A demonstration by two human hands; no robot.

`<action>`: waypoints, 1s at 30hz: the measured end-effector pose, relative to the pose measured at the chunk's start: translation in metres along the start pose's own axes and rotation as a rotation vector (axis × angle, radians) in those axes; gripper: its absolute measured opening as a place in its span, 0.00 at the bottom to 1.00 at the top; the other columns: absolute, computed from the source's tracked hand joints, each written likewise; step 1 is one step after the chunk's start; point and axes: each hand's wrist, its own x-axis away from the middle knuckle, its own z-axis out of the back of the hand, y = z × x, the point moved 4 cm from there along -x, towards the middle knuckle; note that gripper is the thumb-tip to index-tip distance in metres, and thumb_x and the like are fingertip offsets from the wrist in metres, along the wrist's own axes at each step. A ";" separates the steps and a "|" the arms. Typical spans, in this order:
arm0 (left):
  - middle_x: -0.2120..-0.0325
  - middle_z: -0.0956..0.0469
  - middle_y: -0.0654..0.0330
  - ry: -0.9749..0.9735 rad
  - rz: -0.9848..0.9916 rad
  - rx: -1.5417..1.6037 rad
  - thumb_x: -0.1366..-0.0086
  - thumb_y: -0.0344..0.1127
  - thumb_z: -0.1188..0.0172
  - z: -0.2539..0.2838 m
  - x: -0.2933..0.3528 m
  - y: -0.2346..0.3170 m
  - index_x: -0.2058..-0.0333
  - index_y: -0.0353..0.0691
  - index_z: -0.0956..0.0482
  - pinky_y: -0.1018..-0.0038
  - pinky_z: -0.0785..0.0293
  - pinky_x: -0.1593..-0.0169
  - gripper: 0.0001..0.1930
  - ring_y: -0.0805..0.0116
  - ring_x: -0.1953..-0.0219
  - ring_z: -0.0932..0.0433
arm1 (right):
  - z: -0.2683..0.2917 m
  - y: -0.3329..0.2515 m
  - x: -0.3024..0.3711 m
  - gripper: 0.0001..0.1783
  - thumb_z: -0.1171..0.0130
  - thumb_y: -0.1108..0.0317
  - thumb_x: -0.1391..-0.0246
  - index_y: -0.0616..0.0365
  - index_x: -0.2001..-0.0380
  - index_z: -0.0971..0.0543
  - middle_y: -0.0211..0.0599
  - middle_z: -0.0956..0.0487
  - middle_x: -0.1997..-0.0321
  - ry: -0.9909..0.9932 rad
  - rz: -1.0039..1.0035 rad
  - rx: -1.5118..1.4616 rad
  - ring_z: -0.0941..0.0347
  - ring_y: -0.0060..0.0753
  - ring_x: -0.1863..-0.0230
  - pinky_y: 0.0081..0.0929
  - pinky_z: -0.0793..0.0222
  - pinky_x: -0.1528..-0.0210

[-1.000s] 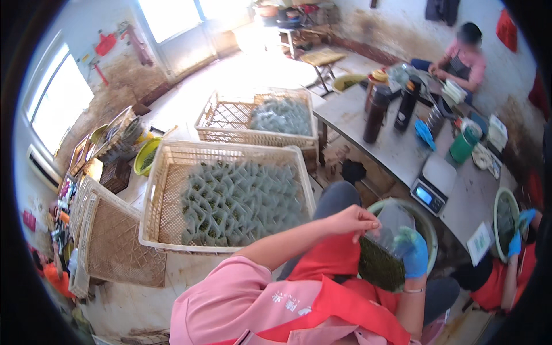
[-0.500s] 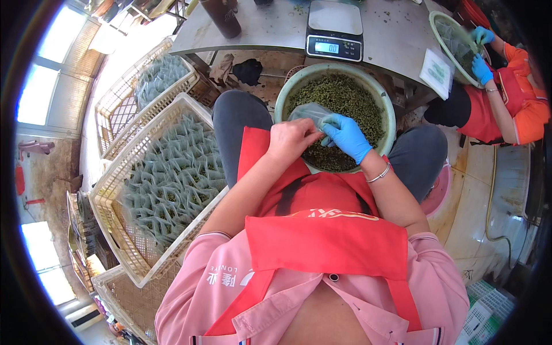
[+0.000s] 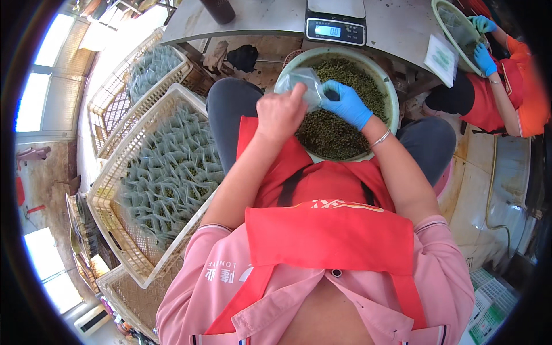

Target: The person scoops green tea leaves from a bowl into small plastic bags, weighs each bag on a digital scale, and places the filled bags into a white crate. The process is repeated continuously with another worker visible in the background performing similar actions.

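A clear plastic bag (image 3: 307, 82) is held over a pale green basin (image 3: 392, 106) between my knees. Small round green berries (image 3: 339, 135), resembling green peppercorns, fill much of the basin. My bare left hand (image 3: 280, 112) is closed on the bag's left side, fingers bent. On the bag's right edge, my right hand (image 3: 347, 104), in a blue glove, pinches the plastic between thumb and fingers. How much the bag contains cannot be made out.
At my left, a cream plastic crate (image 3: 103, 210) holds many filled clear bags (image 3: 172, 172); another crate (image 3: 96, 123) stands beyond it. Ahead, a digital scale (image 3: 336, 31) sits on a metal table (image 3: 264, 29). A co-worker's gloved hands (image 3: 485, 59) work at another basin (image 3: 445, 29), far right.
My left hand has shifted left and up, turning its knuckles upward. The bag is raised and spread wider between both hands. The view has tilted slightly.
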 end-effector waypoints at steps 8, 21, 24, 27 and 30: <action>0.83 0.24 0.60 -0.030 0.607 0.303 0.47 0.40 0.46 0.008 -0.024 -0.060 0.72 0.46 0.24 0.64 0.30 0.71 0.07 0.57 0.76 0.23 | -0.046 0.038 -0.015 0.44 0.43 0.35 0.61 0.43 0.41 0.36 0.48 0.42 0.36 -0.250 0.249 1.044 0.53 0.56 0.34 0.52 0.58 0.35; 0.85 0.23 0.64 -0.207 0.704 0.453 0.45 0.43 0.48 -0.058 -0.012 -0.050 0.72 0.44 0.23 0.72 0.30 0.69 0.11 0.69 0.80 0.23 | 0.050 0.051 -0.002 0.23 0.38 0.59 0.54 0.57 0.54 0.26 0.34 0.23 0.55 0.248 -0.256 0.110 0.28 0.35 0.55 0.33 0.31 0.56; 0.84 0.23 0.63 -0.256 0.685 0.501 0.45 0.43 0.49 -0.073 -0.013 -0.038 0.70 0.44 0.24 0.70 0.29 0.68 0.11 0.66 0.78 0.22 | 0.063 0.036 0.000 0.23 0.39 0.59 0.51 0.60 0.54 0.26 0.32 0.23 0.55 0.477 -0.279 -0.215 0.26 0.30 0.58 0.29 0.30 0.57; 0.81 0.22 0.56 -0.280 0.630 0.543 0.45 0.41 0.48 -0.086 -0.024 -0.022 0.69 0.42 0.26 0.63 0.29 0.67 0.10 0.57 0.74 0.22 | 0.064 0.018 0.006 0.21 0.41 0.61 0.49 0.58 0.53 0.26 0.34 0.23 0.55 0.477 -0.334 -0.696 0.26 0.31 0.57 0.29 0.29 0.57; 0.80 0.23 0.50 -0.273 0.551 0.533 0.46 0.39 0.47 -0.090 -0.028 -0.008 0.70 0.41 0.29 0.57 0.29 0.67 0.09 0.49 0.72 0.23 | 0.066 0.006 0.005 0.16 0.49 0.62 0.43 0.57 0.54 0.26 0.38 0.23 0.55 0.358 -0.223 -1.072 0.25 0.37 0.57 0.35 0.26 0.57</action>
